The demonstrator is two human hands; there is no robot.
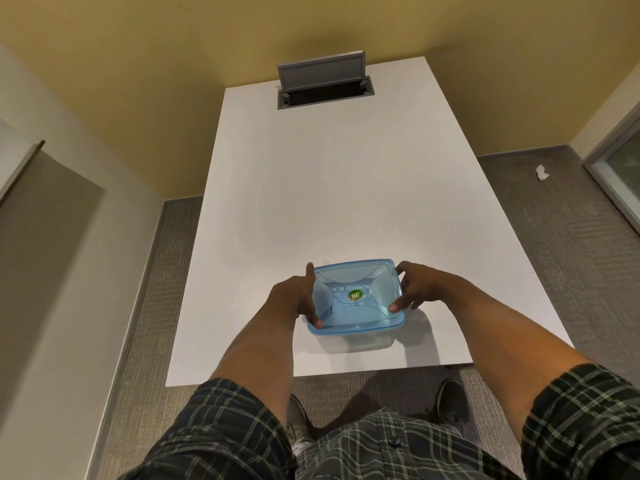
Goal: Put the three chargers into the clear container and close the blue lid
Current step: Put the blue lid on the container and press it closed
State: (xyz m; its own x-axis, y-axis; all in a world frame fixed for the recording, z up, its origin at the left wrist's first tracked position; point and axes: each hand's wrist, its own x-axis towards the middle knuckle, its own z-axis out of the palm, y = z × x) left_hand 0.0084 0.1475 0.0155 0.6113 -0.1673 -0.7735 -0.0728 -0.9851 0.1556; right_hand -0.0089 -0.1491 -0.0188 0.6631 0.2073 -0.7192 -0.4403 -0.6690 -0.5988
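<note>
Blue lid [356, 296] on clear container [367, 341]; both hands' fingers [398, 306] grip lid edges.

sticker [355, 295] | round, green and yellow | centre of blue lid [349, 317] | lettering too small to read

Office meeting room; white table [346, 188] with flip-up cable hatch [323, 83]; grey carpet [554, 254]

Container [360, 342] contents hidden under blue lid [356, 296], chargers unseen, both sleeves cut off by bottom edge, lid sticker [355, 294] lettering too small to read
</note>
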